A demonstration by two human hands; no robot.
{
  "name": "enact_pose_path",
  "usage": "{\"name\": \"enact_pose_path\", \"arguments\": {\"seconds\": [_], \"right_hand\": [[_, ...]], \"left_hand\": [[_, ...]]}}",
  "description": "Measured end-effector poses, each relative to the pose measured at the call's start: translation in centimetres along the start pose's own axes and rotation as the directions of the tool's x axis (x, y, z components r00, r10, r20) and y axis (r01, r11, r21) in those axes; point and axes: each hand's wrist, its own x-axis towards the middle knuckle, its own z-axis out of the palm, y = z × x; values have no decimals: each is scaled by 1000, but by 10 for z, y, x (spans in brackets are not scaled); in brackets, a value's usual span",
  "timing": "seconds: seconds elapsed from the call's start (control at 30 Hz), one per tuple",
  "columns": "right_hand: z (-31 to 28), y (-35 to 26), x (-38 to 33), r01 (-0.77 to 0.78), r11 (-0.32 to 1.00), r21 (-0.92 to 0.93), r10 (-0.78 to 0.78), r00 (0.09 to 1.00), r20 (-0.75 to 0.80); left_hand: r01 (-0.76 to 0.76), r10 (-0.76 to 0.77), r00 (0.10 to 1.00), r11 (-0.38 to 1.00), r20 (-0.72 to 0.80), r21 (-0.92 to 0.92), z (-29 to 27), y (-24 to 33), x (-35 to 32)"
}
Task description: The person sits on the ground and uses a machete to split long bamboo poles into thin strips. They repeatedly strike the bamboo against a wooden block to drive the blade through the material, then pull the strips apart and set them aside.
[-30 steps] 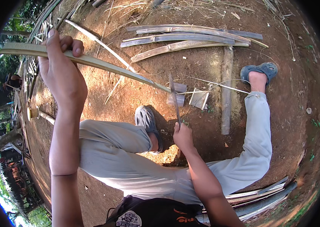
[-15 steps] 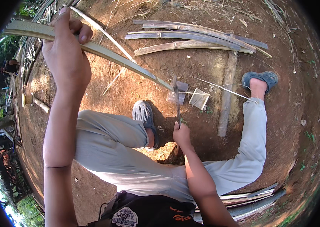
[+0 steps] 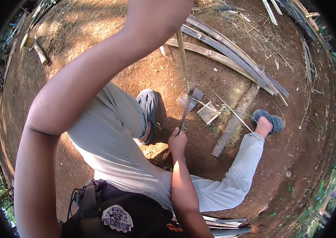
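My left hand (image 3: 158, 12) is raised high at the top edge of the view, its fingers partly cut off. It grips a long thin bamboo strip (image 3: 182, 59) that runs almost straight down from it. Lower down, between my legs, my right hand (image 3: 177, 141) is closed on the handle of a knife (image 3: 187, 109). Its blade points up and meets the lower end of the strip. I sit on bare earth in grey trousers with my legs spread.
A pile of split bamboo slats (image 3: 231, 53) lies at the upper right, with a short log (image 3: 233, 121) and small flat pieces (image 3: 207, 113) in front of me. More slats (image 3: 223, 222) lie behind me. Grey shoes (image 3: 148, 103) are on my feet. A bamboo stub (image 3: 37, 50) lies far left.
My left hand has risen and swung right with the bamboo strip, which went from a low slant to nearly upright. My right hand has kept the knife in place.
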Motion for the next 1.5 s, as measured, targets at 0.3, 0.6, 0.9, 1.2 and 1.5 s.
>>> {"name": "enact_pose_path", "arguments": {"seconds": [0.3, 0.6, 0.9, 1.2, 1.5], "right_hand": [[-39, -35, -20, 80, 985, 152, -85, 996, 30], [-15, -30, -7, 222, 962, 160, -193, 964, -183], [-14, -22, -2, 119, 981, 153, -112, 992, -52], [-13, -3, 8, 20, 998, 64, -20, 1000, -5], [-15, -9, 17, -42, 995, 96, 39, 999, 38]], "left_hand": [[30, -27, 999, 996, 35, -89, -9, 16, 1], [98, -99, 995, 992, -6, -86, -2, 20, -1], [-69, 69, 994, 998, 80, -5, 9, 11, -6], [81, -82, 996, 994, -18, -76, 1, 21, -2], [38, -40, 999, 997, -28, -66, 7, 13, 0]]}}
